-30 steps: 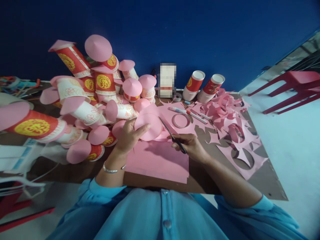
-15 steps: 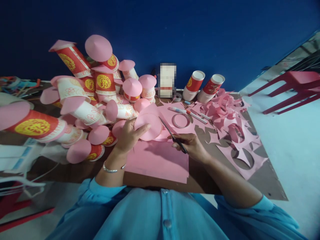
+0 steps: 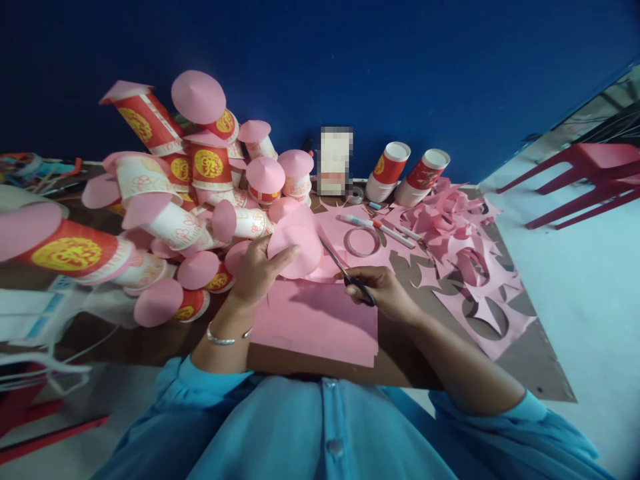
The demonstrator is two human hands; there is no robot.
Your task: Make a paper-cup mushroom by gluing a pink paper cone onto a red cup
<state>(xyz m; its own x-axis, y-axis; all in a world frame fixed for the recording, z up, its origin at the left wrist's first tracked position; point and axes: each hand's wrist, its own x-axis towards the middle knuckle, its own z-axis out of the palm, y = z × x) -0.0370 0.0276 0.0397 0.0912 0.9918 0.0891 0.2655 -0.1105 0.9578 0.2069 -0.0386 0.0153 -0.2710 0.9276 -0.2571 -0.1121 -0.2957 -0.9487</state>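
Note:
My left hand [image 3: 256,272] pinches a round pink paper disc [image 3: 296,252], thumb across its face and the fingers mostly hidden behind. In my right hand [image 3: 384,292] are scissors [image 3: 361,289] with black handles. Their long blades point up and left, close by the disc's right edge; whether they touch the paper I cannot tell. Below both hands lies a stack of pink paper sheets [image 3: 320,327]. A ring-shaped roll of tape [image 3: 362,242] and marker pens [image 3: 395,235] lie just beyond my right hand.
Paper-cup lanterns [image 3: 210,163] with pink cone tops crowd the table's left. Two stacks of cups [image 3: 388,172] stand at the back near a blurred pale rectangle [image 3: 335,160]. Pink paper offcuts [image 3: 450,227] cover the right side. A red stool [image 3: 590,173] is beyond the table.
The disc has shifted slightly in my left hand, and the brownish curved line near its right edge no longer shows. My right hand and the scissors have barely moved.

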